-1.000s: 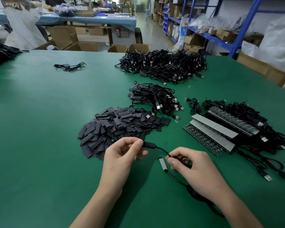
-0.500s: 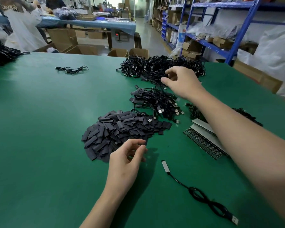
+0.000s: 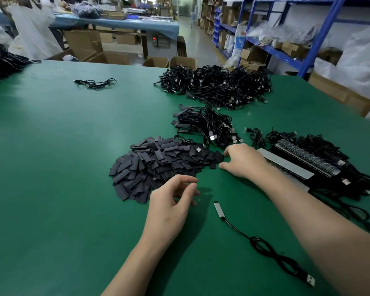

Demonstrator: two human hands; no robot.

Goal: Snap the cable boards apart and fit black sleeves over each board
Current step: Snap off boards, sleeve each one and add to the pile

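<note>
The black sleeves (image 3: 158, 165) lay before me in a loose, flat heap on the tabletop (image 3: 73, 167). Near its closer edge one snapped-off board (image 3: 219, 210) lay bare and flat, its black cable (image 3: 271, 251) looping back to a USB plug (image 3: 310, 280). The unsnapped board panels (image 3: 286, 166) sat at my right.

Single head-worn view, forward and down over green table (image 3: 51, 167).

Electronics assembly workshop and stockroom, wide green table (image 3: 51, 146), heaps of black cables (image 3: 216, 86) at 12 o'clock, pile of black sleeves (image 3: 158, 165) mid-table, blue steel racking (image 3: 319, 39) with cardboard boxes (image 3: 287, 47) at 1 o'clock, open cartons (image 3: 83, 45) and blue-covered table (image 3: 115, 23) at 11 o'clock.
</note>
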